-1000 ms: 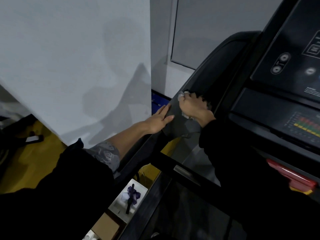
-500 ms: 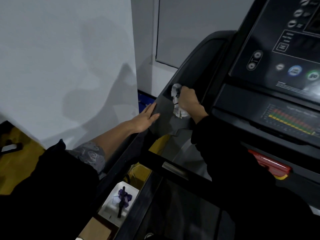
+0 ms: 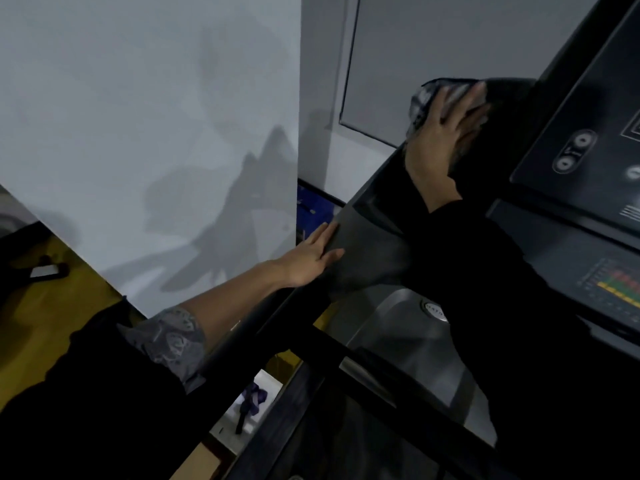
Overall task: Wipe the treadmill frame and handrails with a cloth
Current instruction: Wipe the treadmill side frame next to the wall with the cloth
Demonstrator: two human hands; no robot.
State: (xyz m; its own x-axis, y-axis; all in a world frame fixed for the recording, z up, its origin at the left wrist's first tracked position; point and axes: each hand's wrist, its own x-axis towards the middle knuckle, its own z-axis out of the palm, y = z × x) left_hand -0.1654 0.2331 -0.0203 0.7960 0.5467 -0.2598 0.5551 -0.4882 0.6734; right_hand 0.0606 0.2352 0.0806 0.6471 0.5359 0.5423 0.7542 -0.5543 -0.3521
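Plainly, the cloth (image 3: pixel 420 102) lies under fingers (image 3: pixel 467 102) of the right hand (image 3: pixel 436 143).

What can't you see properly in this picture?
Head view only:
Cloth: mostly hidden under the right hand.
Console: cut off by the right edge; lettering too blurred to read.
Purple thing low down: too small and blurred to identify.

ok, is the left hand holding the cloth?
No, the grey patterned cloth sits under the right hand; the left hand rests bare on the dark treadmill frame.
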